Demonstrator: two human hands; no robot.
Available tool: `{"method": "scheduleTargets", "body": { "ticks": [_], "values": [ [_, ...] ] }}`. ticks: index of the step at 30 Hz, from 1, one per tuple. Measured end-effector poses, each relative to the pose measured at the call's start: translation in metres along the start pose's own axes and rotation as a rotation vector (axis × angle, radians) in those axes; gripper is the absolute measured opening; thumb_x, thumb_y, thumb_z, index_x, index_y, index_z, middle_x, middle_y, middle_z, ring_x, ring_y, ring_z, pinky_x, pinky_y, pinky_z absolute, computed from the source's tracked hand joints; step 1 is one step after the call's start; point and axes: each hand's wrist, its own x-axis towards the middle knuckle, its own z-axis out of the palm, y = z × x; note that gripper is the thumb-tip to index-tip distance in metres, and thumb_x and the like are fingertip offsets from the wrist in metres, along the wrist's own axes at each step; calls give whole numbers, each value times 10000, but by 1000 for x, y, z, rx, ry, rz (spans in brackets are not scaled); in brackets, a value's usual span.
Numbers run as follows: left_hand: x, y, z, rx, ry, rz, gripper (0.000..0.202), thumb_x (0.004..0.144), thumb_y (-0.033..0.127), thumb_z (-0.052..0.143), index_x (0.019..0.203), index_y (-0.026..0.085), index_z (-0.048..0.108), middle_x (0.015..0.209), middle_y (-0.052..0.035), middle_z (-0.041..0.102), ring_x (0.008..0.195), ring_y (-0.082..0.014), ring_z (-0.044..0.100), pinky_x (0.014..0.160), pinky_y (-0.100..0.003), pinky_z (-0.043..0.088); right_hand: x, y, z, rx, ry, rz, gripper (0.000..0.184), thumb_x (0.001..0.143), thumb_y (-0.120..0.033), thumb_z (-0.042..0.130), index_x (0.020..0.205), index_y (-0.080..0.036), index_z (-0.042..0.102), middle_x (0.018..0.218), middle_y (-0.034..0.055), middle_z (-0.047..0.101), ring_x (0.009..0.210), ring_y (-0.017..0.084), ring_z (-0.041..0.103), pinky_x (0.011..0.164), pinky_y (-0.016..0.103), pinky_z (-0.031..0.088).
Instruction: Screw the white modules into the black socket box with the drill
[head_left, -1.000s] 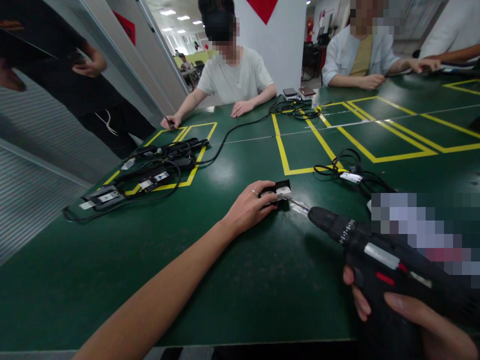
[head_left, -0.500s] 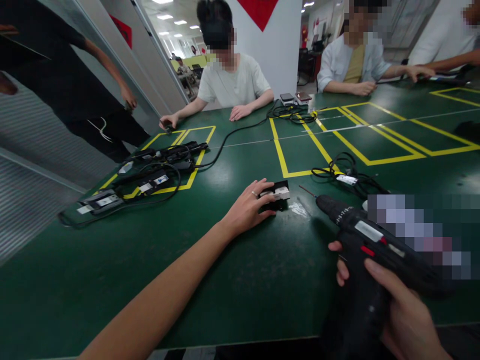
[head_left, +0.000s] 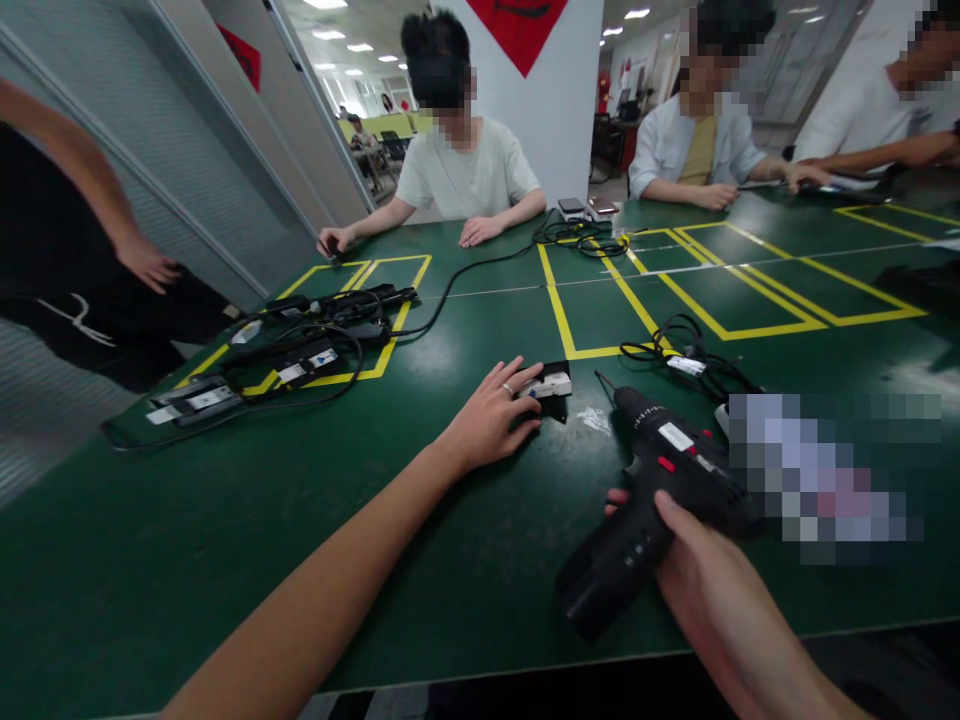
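Observation:
My left hand (head_left: 491, 420) rests at the middle of the green table, its fingers and thumb around the left end of a small black-and-white device (head_left: 556, 384). The fingers cover part of that device. In my right hand (head_left: 697, 550) is a black cordless drill (head_left: 675, 460) with red buttons. The drill is tilted onto its side, its handle base towards the near left and its thin bit (head_left: 604, 380) towards the device. My thumb lies over the drill's body and fingertips show beyond the handle. A small clear scrap (head_left: 595, 420) lies between device and drill.
Black cables and adapters (head_left: 307, 365) lie at left on the yellow-taped table (head_left: 405, 480). A coiled cord (head_left: 686, 350) sits behind the drill, beside a blurred-out item (head_left: 817, 470). Phones (head_left: 600, 207) are at the far edge. People sit opposite; a person (head_left: 75, 220) stands left.
The drill has moved left and lower and has rolled onto its side in my right hand. My left hand stays at the device. The standing person has shifted left.

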Motion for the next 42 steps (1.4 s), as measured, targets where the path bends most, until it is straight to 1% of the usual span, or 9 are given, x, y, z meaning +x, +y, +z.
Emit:
{"method": "scheduleTargets", "body": {
  "ticks": [3,8,11,14,18,23,29,37,42],
  "values": [
    [0,-1,3,20,4,-8,159,841,231,598,994,200,633,1469,-83,327,1396,-297,231,1116,-608,231,-4,-1,-3,-95,-87,33,313,866,-327,569,1100,-129,632,1136,116,719,1158,254,592,1037,437,420],
    [0,-2,7,30,10,-13,99,858,222,582,920,219,660,1473,-47,324,1393,-286,239,1109,-608,234,-4,-15,-14,-335,-193,36,274,877,-326,564,1116,-214,635,1143,56,716,1016,207,677,898,389,546],
    [1,-1,7,33,20,-20,93,864,215,569,886,203,659,1464,-52,339,1388,-283,250,1111,-600,239,-4,-28,-27,-577,-200,26,295,807,-373,643,1018,-174,692,822,65,771,700,213,730,600,345,618],
    [1,1,7,44,19,-9,95,870,210,555,890,182,644,1449,-73,356,1385,-285,257,1110,-603,244,-4,-44,-39,-911,-176,-96,400,782,-453,622,1026,-149,706,522,33,705,426,204,660,391,327,548],
    [2,3,9,35,70,19,93,876,190,540,921,176,620,1398,-85,412,1378,-277,272,1112,-604,251,13,-64,-26,-1219,-100,-375,469,856,-489,506,1171,-164,631,810,108,757,724,269,708,677,457,565],
    [2,5,7,-9,193,15,119,879,179,535,980,191,597,1236,-88,502,1276,-241,402,1038,-506,400,59,-66,36,-1592,-116,-616,281,900,-359,545,1083,-170,645,1002,70,713,935,246,662,848,502,492],
    [0,4,11,-47,256,-20,137,892,208,521,1013,186,580,983,-68,564,939,-176,538,828,-359,498,96,-46,68,-1827,-133,-675,264,897,-293,576,1132,-175,604,1158,78,653,958,229,655,803,451,537],
    [0,7,7,-38,327,-20,124,880,195,537,992,185,590,925,-60,595,889,-174,525,798,-347,484,108,-38,89,-1943,-188,-676,264,892,-272,587,1133,-167,603,1151,81,654,943,224,661,781,435,549],
    [0,10,8,-107,282,-5,138,890,185,521,1008,179,591,916,-57,613,889,-168,538,800,-338,487,110,-36,84,-1917,-221,-687,258,894,-268,583,1136,-180,602,1159,76,652,948,223,659,786,435,549]
  ]
}}
